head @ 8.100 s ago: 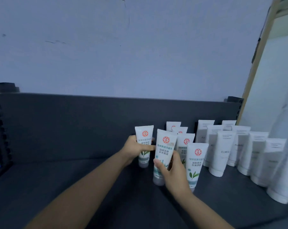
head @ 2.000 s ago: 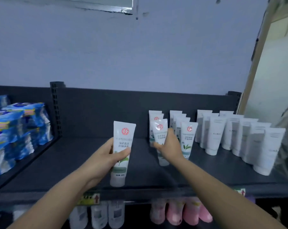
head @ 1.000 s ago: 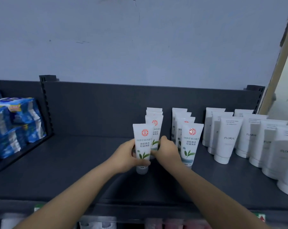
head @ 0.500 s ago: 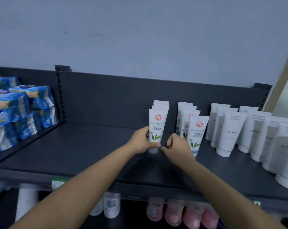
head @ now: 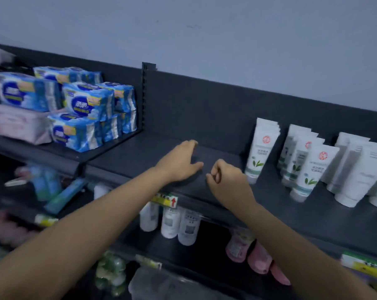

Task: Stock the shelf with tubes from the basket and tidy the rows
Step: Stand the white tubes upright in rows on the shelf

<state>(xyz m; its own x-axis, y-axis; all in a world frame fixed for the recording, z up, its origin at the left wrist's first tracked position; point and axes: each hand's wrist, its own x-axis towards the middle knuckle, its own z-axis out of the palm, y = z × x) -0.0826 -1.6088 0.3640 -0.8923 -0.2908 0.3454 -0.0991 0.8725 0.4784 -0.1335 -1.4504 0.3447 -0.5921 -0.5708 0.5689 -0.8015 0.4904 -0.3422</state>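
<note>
Both hands (head: 179, 163) empty, fingers (head: 212, 176) loose.

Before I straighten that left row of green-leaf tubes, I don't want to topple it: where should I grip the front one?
Grip the front green-leaf tube around its lower body just above the cap, coming from its open left side with the right hand. It stands cap-down and leans back against the row, so a high pinch would probably tip it.

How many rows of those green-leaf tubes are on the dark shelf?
2. One row stands just right of the right hand; the second row sits further right, beside the plain white tubes. Tubes behind each front one overlap, so the count per row is unclear.
</note>
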